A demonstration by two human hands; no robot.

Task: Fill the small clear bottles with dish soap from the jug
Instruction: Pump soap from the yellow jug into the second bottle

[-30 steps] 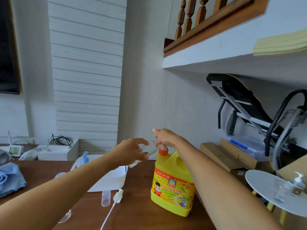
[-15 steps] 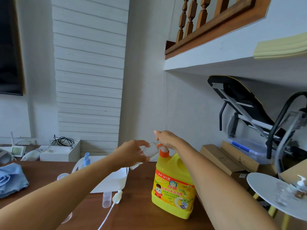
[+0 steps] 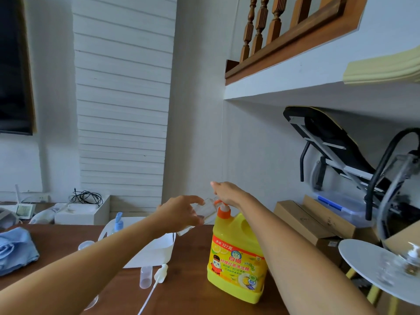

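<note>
Left hand (image 3: 181, 213): I gripped the clear bottle (image 3: 205, 210), tilted so its mouth met the spout.
Right hand (image 3: 227, 194): I pressed closed on the jug (image 3: 236, 253) pump.

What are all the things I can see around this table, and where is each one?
dish soap jug: 1, yellow, orange pump, table right
small clear bottle: 1, tilted at the pump
white tub: 1, table centre
loose pump head: 1, white, before the tub
clear cap: 1, beside it
blue cloth: 1, table left
round white tray: 1, far right
left hand: holds the bottle
right hand: on the pump
</note>
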